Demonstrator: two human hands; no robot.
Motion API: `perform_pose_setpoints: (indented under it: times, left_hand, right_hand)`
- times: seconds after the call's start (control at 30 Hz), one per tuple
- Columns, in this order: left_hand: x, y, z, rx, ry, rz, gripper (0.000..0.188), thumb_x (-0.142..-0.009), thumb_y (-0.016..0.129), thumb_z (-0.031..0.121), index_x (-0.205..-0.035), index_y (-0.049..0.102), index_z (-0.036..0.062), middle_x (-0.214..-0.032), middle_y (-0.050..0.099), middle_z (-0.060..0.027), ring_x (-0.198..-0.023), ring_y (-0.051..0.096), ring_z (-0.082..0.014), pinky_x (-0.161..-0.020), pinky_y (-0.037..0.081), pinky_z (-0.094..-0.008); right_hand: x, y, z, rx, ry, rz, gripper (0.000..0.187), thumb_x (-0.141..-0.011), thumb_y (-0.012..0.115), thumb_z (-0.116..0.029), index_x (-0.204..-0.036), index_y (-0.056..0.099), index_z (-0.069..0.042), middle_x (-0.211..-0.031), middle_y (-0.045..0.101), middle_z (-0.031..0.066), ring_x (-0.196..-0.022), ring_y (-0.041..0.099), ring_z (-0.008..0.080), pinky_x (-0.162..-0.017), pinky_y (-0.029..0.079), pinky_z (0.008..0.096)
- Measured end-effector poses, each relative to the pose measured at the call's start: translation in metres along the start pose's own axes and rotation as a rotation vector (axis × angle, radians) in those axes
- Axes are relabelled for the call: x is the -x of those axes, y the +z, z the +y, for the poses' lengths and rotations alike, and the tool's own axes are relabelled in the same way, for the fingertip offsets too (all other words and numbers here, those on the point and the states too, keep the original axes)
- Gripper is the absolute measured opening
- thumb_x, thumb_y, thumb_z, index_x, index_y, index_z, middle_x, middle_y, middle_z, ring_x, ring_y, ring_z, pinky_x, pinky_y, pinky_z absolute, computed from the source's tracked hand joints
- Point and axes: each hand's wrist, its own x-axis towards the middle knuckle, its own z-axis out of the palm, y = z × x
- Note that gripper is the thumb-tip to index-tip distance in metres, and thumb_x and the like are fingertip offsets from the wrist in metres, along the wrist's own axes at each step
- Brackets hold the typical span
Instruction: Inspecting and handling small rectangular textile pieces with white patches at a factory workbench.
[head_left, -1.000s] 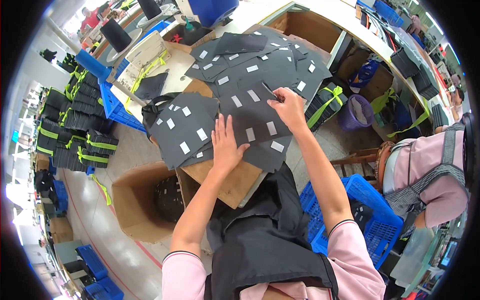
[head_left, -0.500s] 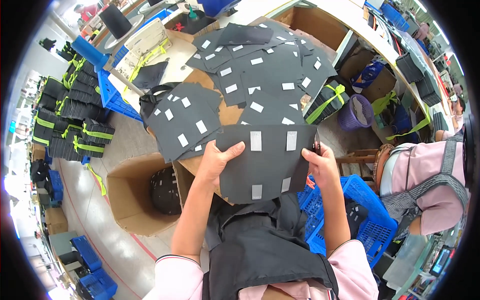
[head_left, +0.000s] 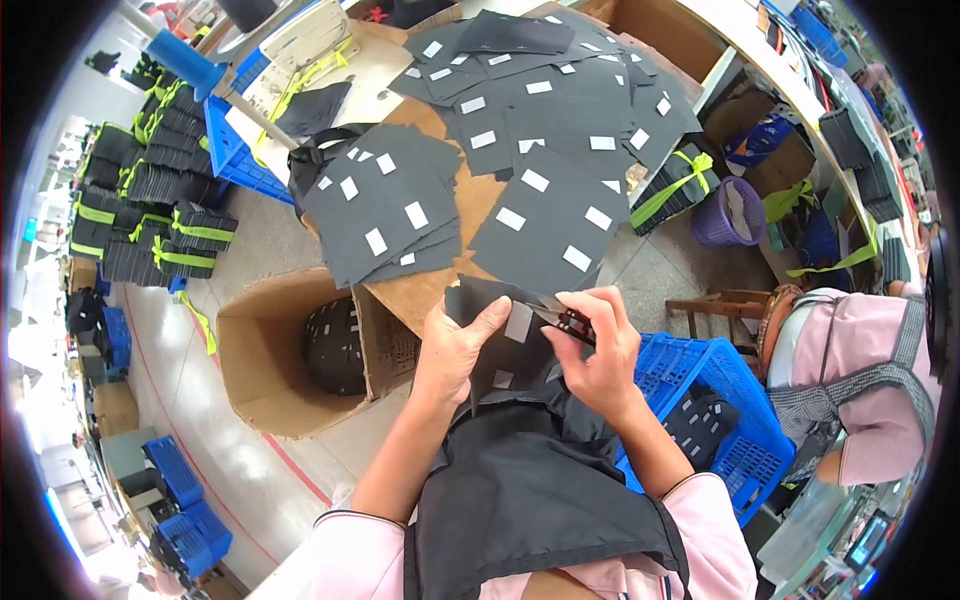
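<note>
My left hand (head_left: 447, 350) grips a dark grey sheet panel (head_left: 533, 355) by its left side, thumb on top. The panel carries light rectangular patches and is now bent and tilted over my lap. In my right hand (head_left: 603, 350) is a pair of small thread snips (head_left: 570, 322) with dark handles, their blades at the panel's upper edge. Whether the blades touch it I cannot tell. Just beyond my hands, more patched panels (head_left: 550, 215) lie on the table (head_left: 405, 300), with a fanned stack (head_left: 375, 215) to the left and a spread pile (head_left: 560, 115) at the back.
A cardboard box (head_left: 240, 350) with dark pieces inside stands at my left. A blue crate (head_left: 740, 385) with patched pieces is at my right, near a purple basket (head_left: 728, 215) and a seated person in pink (head_left: 860, 345). Tied black bundles (head_left: 150, 170) are piled far left.
The panel was held flat with both hands; it has come nearer my lap and bent. My right hand has let go of its right edge and moved left with the snips.
</note>
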Motion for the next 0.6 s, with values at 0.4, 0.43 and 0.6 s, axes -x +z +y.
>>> perform_pose_setpoints:
  times: [0.4,0.43,0.6]
  left_hand:
    - [0.014,0.007,0.001,-0.002,0.054,0.079,0.019,-0.08,0.067,0.0,-0.091,0.052,0.0042,-0.086,0.061,-0.0038,-0.077,0.059,-0.0088,-0.07,0.048,-0.0232]
    - [0.014,0.007,0.0,-0.002,0.054,0.08,0.019,-0.08,0.067,0.0,-0.091,0.052,0.0042,-0.086,0.061,-0.0038,-0.077,0.059,-0.0088,-0.07,0.048,-0.0232]
    - [0.014,0.003,-0.004,-0.089,0.104,0.117,0.026,-0.079,0.068,-0.001,-0.091,0.046,0.0045,-0.081,0.061,-0.0037,-0.07,0.057,-0.0068,-0.062,0.047,-0.0205]
  right_hand:
    - [0.016,0.005,0.007,0.048,-0.021,-0.003,0.034,-0.066,0.073,-0.006,-0.098,0.061,-0.007,-0.08,0.054,0.0082,-0.062,0.055,0.0237,-0.053,0.044,0.031]
    - [0.015,0.006,0.007,0.065,-0.053,-0.004,0.034,-0.065,0.073,-0.006,-0.097,0.061,-0.007,-0.08,0.054,0.0078,-0.062,0.055,0.0235,-0.052,0.044,0.031]
    - [0.016,-0.001,0.009,0.107,-0.103,-0.045,0.033,-0.065,0.073,-0.005,-0.095,0.062,-0.007,-0.078,0.054,0.0072,-0.062,0.055,0.0229,-0.052,0.044,0.0308]
